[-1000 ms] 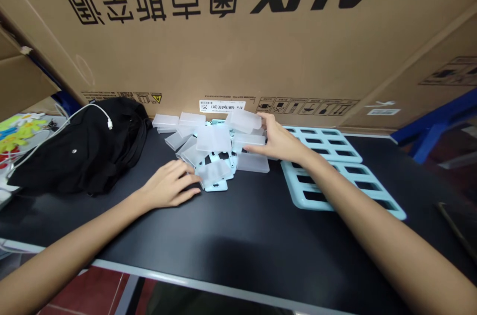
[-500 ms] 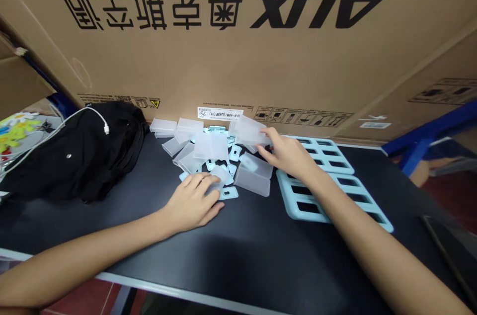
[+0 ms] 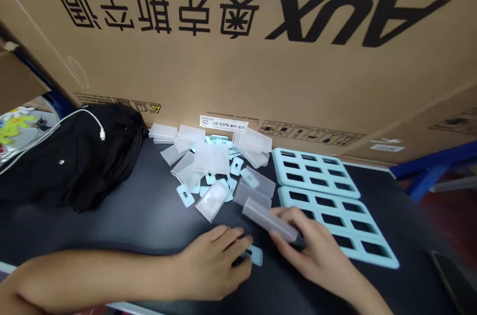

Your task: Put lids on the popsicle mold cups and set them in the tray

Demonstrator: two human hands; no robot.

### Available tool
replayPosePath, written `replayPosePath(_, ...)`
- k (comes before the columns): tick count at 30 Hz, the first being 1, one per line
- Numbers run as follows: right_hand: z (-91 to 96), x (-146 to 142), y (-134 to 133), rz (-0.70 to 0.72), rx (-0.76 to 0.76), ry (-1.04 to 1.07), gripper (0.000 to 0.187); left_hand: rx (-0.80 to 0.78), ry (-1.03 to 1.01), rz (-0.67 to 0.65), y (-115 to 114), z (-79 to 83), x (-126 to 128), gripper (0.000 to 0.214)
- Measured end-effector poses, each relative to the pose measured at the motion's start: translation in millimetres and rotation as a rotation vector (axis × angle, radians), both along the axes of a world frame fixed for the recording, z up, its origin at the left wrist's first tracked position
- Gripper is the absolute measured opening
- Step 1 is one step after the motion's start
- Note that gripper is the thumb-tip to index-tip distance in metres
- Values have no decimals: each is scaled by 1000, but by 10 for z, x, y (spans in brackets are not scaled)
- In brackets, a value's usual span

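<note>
My right hand [image 3: 313,240] is closed around a frosted plastic case [image 3: 268,218], tilted above the dark table, in front of the light blue frames. Its far end points toward the pile. Lower and further left, my left hand [image 3: 218,263] has its fingers curled over a small light blue slotted plate [image 3: 255,254]; the fingers hide part of the plate. Beyond both hands lies a heap of frosted cases [image 3: 211,157] mixed with light blue slotted plates [image 3: 185,196]. One loose case [image 3: 212,200] rests at the heap's front edge.
Two light blue frames with rectangular openings, a rear frame [image 3: 316,171] and a front frame [image 3: 335,220], lie on the right. A black bag [image 3: 108,156] with a white cable [image 3: 102,133] is at left. A large cardboard box [image 3: 223,71] stands behind. A dark flat object [image 3: 452,275] lies far right.
My right hand has come from the back of the heap toward me, now with a case. My left hand has moved nearer and right with a light blue plate, leaving the front case uncovered.
</note>
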State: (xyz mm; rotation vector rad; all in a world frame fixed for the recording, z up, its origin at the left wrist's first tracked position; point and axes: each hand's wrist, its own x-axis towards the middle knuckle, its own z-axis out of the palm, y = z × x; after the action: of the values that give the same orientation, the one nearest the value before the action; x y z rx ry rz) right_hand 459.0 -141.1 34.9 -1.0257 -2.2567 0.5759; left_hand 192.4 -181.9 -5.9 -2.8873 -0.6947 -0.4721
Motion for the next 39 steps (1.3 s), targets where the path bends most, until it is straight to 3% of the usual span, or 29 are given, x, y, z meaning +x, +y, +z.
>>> replayPosePath(2, -31, 17, -8, 79, -93, -79, 7, -93, -10, -65, 16, 11, 5, 23)
replayPosePath(5, -96, 46, 80, 64, -91, -114, 6, -223, -34, -42, 108, 12, -8, 18)
replayPosePath(10, -131, 43, 169, 13, 31, -15, 16, -271, -92, 32, 201, -20, -33, 18)
replayPosePath(14, -98, 11, 194, -37, 133, 80, 16, -277, -117, 36, 240, -38, -81, 22)
replayPosePath(18, -155, 80, 228, -44, 230, 153, 29, -273, -99, 30, 267, -12, -122, 29)
replayPosePath(24, -320, 297, 190, -212, 376, 33, 42, -368, -140, 40, 270, 16, -44, 17)
replayPosePath(31, -134, 275, 125, 60, 327, 88, 67, -564, -282, 93, 321, 34, 1, 15)
replayPosePath(35, -26, 177, 69, 172, 251, 129, 61, -678, -369, 111, 331, -1, -35, 19)
replayPosePath(39, -47, 109, 42, 215, 205, 111, 54, -694, -405, 113, 326, -27, -35, 21)
